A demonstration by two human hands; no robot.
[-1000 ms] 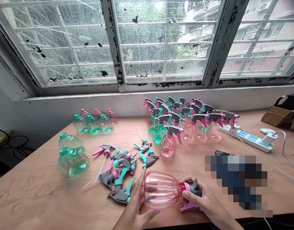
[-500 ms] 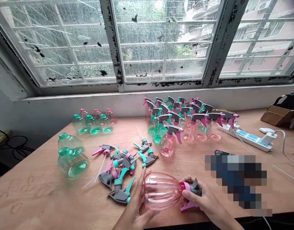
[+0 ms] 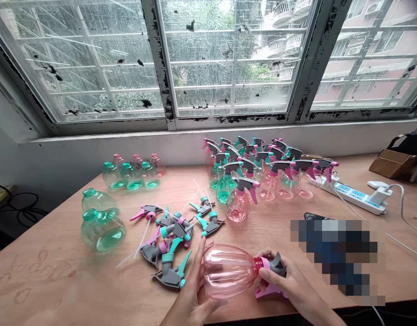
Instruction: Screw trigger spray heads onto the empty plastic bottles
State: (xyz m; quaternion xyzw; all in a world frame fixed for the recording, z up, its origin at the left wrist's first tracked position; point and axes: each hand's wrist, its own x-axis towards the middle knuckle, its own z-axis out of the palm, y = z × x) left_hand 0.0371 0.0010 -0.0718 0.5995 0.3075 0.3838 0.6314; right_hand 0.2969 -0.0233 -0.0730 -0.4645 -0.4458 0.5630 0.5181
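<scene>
A clear pink spray bottle [image 3: 229,270] lies on its side in the air above the table's front edge, its base to the left. Around that base my left hand [image 3: 196,290] is closed, thumb side hidden behind the plastic. My right hand [image 3: 283,280] grips the pink collar of the grey and pink trigger sprayer [image 3: 276,266] at the bottle's neck. The sprayer head sits against the neck; how tightly, I cannot tell. Left of my left hand lies a pile of loose trigger sprayers [image 3: 176,226], grey with teal or pink parts and thin white tubes.
Several bottles without sprayers, such as a green bottle [image 3: 104,231], stand at the left. Assembled spray bottles [image 3: 237,208] crowd the back middle. A white power strip [image 3: 354,194], a phone [image 3: 313,216] beside a blurred patch, and a cardboard box [image 3: 395,162] are on the right.
Almost nothing differs. The pink bottle and both hands stay in the same place, with only a very slight shift of the bottle.
</scene>
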